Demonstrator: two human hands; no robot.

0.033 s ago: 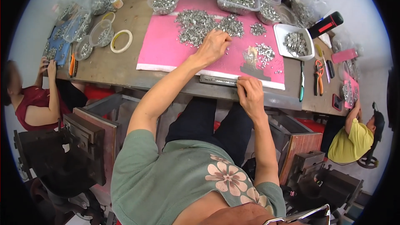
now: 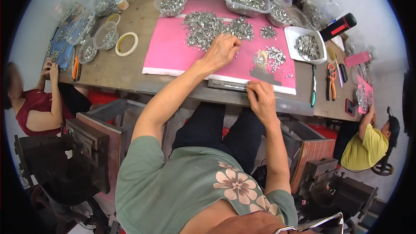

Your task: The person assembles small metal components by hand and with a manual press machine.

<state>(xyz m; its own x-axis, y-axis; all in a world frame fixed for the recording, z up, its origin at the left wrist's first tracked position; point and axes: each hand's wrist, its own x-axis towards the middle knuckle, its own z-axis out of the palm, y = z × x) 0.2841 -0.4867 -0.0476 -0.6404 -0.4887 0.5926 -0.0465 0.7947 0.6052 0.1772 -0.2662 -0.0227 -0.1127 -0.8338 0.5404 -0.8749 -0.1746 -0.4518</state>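
Two bare hands are busy at a workbench (image 2: 125, 76) topped by a pink mat (image 2: 167, 56). Across from me, the left hand (image 2: 222, 53) curls at the near edge of a pile of small silvery metal pieces (image 2: 203, 28); whether its fingers pinch one, I cannot tell. The right hand (image 2: 261, 99), thumb and fingers bunched, meets the right end of a slim metal bar (image 2: 226, 85) along the bench's front edge; its grip is hidden. Orange-handled pliers (image 2: 331, 80) lie farther right. Co-workers in red (image 2: 37, 108) and yellow (image 2: 365, 149) sit on either side.
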